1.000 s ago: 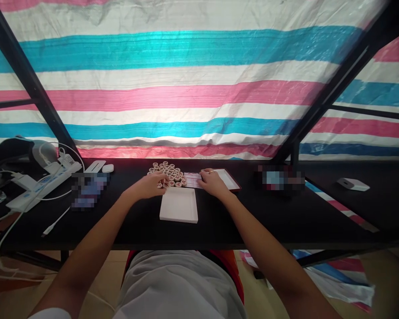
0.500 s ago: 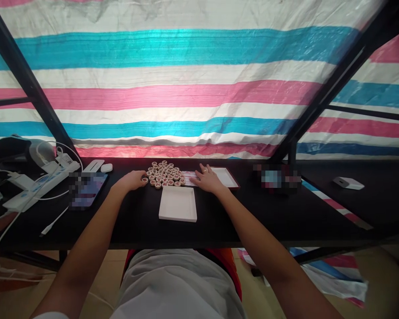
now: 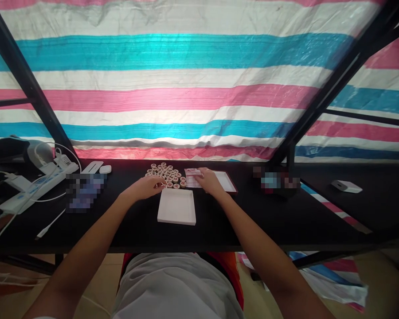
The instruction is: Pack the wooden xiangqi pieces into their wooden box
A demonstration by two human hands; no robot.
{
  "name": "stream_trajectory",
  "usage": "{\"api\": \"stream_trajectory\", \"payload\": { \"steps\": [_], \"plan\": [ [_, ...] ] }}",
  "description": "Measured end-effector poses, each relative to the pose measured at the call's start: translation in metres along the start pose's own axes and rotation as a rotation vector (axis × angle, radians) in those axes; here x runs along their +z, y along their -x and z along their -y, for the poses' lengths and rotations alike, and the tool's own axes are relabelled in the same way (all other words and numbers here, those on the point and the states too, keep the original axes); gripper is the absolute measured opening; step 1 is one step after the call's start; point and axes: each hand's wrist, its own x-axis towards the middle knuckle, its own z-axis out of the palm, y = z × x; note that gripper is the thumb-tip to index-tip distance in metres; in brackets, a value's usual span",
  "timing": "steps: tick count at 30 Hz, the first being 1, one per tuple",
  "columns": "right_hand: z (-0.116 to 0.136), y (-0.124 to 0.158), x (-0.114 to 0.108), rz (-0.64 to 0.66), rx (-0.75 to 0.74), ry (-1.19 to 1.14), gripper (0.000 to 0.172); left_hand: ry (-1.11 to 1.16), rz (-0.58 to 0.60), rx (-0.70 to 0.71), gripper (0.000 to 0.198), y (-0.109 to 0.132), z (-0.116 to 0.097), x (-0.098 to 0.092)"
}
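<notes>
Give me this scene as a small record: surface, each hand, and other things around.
Surface: black table
Left hand: at the near edge of the round, pale pieces with printed markings; grip unclear
Right hand: at the pink-and-white paper sheet
Between the arms: white, square, shallow tray
Right of the right hand: white tray with dark-red rim
Table's left: long, white power strip

Striped tarp (image 3: 186,95) is hanging behind the black desk (image 3: 286,221); light is glowing through it, brightest near the middle. Black metal posts (image 3: 319,106) are slanting up on both sides. Pale floor (image 3: 103,274) is showing underneath, crumpled striped sheet (image 3: 335,283) is lying lower right.
</notes>
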Motion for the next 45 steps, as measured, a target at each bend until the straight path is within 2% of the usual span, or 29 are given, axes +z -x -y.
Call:
{"api": "stream_trajectory", "payload": {
  "steps": [5, 9, 11, 13, 15, 18, 22, 26, 29, 33, 35, 39, 42, 45],
  "plan": [
    [0.007, 0.011, -0.025, -0.132, 0.081, -0.188, 0.02, -0.037, 0.034, 0.018, 0.029, 0.0, -0.009, 0.007],
    [0.018, 0.014, -0.031, -0.21, 0.093, -0.442, 0.026, -0.062, 0.073, 0.001, 0.029, 0.0, -0.008, 0.008],
    [0.028, 0.015, -0.028, -0.124, 0.064, -0.635, 0.031, -0.077, 0.112, -0.031, 0.028, 0.0, -0.009, 0.008],
    [0.04, 0.019, -0.023, 0.059, 0.026, -0.729, 0.042, -0.105, 0.124, -0.059, 0.026, -0.001, -0.011, 0.008],
    [0.053, 0.024, -0.018, 0.211, -0.01, -0.668, 0.054, -0.156, 0.111, -0.088, 0.022, -0.002, -0.013, 0.009],
    [0.069, 0.033, -0.013, 0.276, -0.08, -0.467, 0.065, -0.238, 0.113, -0.149, 0.017, -0.003, -0.016, 0.011],
    [0.079, 0.04, -0.012, 0.266, -0.157, -0.226, 0.064, -0.263, 0.119, -0.188, 0.016, -0.004, -0.017, 0.012],
    [0.078, 0.04, -0.013, 0.158, -0.178, -0.063, 0.05, -0.257, 0.109, -0.185, 0.017, -0.003, -0.015, 0.012],
    [0.075, 0.04, -0.012, 0.179, -0.212, -0.095, 0.041, -0.251, 0.096, -0.169, 0.016, -0.002, -0.014, 0.013],
    [0.074, 0.041, -0.01, 0.274, -0.308, -0.183, 0.038, -0.241, 0.093, -0.161, 0.014, -0.002, -0.014, 0.013],
    [0.074, 0.041, -0.01, 0.259, -0.326, -0.196, 0.033, -0.237, 0.099, -0.16, 0.014, -0.002, -0.016, 0.012],
    [0.071, 0.039, -0.017, 0.193, -0.248, -0.265, 0.024, -0.249, 0.137, -0.181, 0.014, -0.003, -0.017, 0.01],
    [0.067, 0.038, -0.023, 0.241, -0.188, -0.289, 0.023, -0.248, 0.136, -0.177, 0.014, -0.003, -0.016, 0.01],
    [0.066, 0.039, -0.023, 0.3, -0.223, -0.235, 0.023, -0.222, 0.117, -0.144, 0.014, -0.003, -0.013, 0.012]
  ]
}}
